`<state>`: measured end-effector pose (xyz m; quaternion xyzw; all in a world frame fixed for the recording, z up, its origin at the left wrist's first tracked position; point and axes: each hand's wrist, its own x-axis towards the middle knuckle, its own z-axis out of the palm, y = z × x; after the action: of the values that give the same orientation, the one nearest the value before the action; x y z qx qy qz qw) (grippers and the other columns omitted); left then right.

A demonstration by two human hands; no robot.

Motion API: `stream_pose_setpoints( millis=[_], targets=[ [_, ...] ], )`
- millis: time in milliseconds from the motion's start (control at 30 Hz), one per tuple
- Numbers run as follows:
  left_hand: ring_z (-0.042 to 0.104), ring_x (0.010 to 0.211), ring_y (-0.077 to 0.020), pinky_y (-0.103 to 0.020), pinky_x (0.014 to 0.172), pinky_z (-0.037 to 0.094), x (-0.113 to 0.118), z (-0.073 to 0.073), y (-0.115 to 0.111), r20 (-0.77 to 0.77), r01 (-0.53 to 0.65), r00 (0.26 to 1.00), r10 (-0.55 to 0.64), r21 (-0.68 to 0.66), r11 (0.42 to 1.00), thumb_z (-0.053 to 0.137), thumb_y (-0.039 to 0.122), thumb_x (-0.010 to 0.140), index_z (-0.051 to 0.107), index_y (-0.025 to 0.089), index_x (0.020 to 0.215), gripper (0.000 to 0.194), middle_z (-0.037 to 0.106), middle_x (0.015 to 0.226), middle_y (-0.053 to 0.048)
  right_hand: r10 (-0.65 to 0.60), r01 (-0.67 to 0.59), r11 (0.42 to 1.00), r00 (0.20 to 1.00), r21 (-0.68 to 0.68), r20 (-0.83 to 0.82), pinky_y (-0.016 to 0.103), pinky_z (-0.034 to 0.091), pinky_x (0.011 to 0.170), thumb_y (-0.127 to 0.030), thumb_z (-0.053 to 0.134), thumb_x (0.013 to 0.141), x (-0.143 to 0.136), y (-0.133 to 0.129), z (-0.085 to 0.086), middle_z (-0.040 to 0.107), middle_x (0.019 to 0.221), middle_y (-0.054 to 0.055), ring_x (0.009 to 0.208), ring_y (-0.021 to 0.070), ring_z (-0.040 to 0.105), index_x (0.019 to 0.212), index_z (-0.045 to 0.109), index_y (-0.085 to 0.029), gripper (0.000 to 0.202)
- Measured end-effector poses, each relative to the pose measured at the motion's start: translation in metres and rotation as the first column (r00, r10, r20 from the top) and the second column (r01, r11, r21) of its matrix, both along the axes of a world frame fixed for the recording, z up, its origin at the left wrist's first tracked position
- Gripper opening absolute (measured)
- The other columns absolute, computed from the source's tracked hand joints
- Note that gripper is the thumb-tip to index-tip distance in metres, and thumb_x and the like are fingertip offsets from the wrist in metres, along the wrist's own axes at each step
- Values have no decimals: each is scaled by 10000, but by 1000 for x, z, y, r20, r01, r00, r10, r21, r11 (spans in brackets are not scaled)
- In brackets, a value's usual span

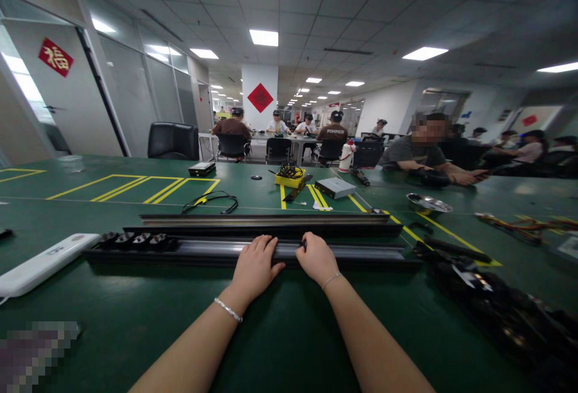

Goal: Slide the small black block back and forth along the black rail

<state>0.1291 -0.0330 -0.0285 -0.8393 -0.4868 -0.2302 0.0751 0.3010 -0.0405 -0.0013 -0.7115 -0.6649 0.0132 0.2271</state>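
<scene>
A long black rail (203,250) with a shiny grey channel lies across the green table. My left hand (255,263) rests on it near the middle, fingers over the channel and thumb apart. My right hand (317,257) is just to the right, its fingers curled at the rail around a small dark thing I cannot make out. Several black round parts with metal tops (141,239) sit in the rail's left end. Two more long strips (266,221) lie parallel behind this rail.
A white power strip (49,263) lies at left, dark jumbled parts (492,303) at right. Farther back are a black cable (214,200), a yellow tray (289,177), a grey box (335,187) and a metal bowl (428,203). A person (419,149) leans on the table at right.
</scene>
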Motion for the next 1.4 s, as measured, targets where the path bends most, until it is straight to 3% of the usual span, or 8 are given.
stream_pose_setpoints(
  millis=[233,633,833,1400],
  targets=[
    [404,1216,-243,-390,967,357,0,2,-1,-3,0,1000,0,-8,1000,526,441,778,436,216,1258,537,483,1301,-87,-3,3,1000,1000,23,11,363,249,931,-240,469,748,4,-4,0,630,896,36,916,192,531,867,575,-200,164],
    [407,1214,-247,-390,968,360,0,2,-1,-9,-2,1000,2,1,1000,522,447,780,444,203,1250,535,487,1298,-92,-7,7,999,1000,39,22,300,296,853,-299,466,783,7,-5,-3,633,876,36,897,180,540,902,600,-220,196],
    [408,1213,-241,-385,971,358,1,3,-1,-9,4,1000,-4,6,1000,532,446,774,442,204,1252,543,486,1296,-89,12,-13,998,1000,67,15,292,290,885,-287,464,779,8,-4,-5,636,959,38,948,184,534,994,610,-230,266],
    [413,1206,-247,-390,968,362,1,2,0,-6,1,1000,-1,5,1000,535,444,773,445,199,1252,546,493,1291,-89,14,-14,998,1000,57,6,289,312,854,-242,466,755,7,-3,-3,652,906,23,890,175,552,918,623,-227,227]
  ],
)
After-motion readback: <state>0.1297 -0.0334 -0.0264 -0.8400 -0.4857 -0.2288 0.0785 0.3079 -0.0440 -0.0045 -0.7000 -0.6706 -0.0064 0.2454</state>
